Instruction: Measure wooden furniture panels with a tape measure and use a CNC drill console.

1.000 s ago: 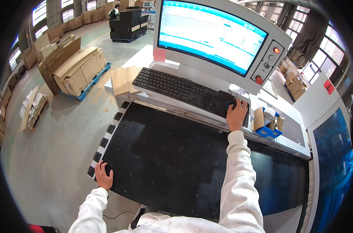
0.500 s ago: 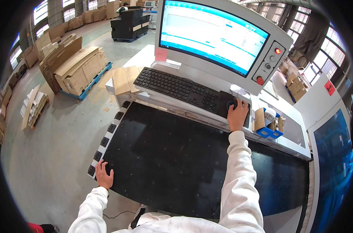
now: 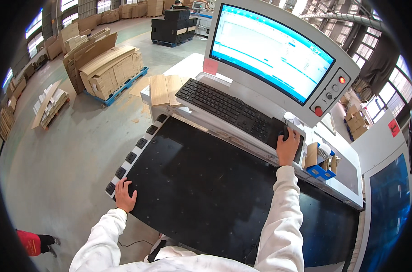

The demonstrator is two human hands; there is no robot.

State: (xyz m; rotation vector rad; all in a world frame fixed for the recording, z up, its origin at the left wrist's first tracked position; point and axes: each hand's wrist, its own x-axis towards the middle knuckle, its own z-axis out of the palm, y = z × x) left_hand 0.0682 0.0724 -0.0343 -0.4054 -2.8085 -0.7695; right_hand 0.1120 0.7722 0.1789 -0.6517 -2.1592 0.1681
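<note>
Under the right hand (image 3: 288, 147), a small black mouse (image 3: 285, 133) on a dark pad.

Your right hand (image 3: 288, 147) covers most of the mouse (image 3: 285, 133), so your grip on it can't be told. The monitor (image 3: 274, 54) text is too small to read. The blue panel (image 3: 389, 213) runs off the right edge.

It was a factory or warehouse floor: bare concrete floor (image 3: 65, 149), stacked cardboard boxes (image 3: 110, 72) on a blue pallet (image 3: 124, 86), high windows (image 3: 373, 50), and a big machine console with screen (image 3: 274, 50), keyboard (image 3: 228, 109) and black work table (image 3: 206, 186).
</note>
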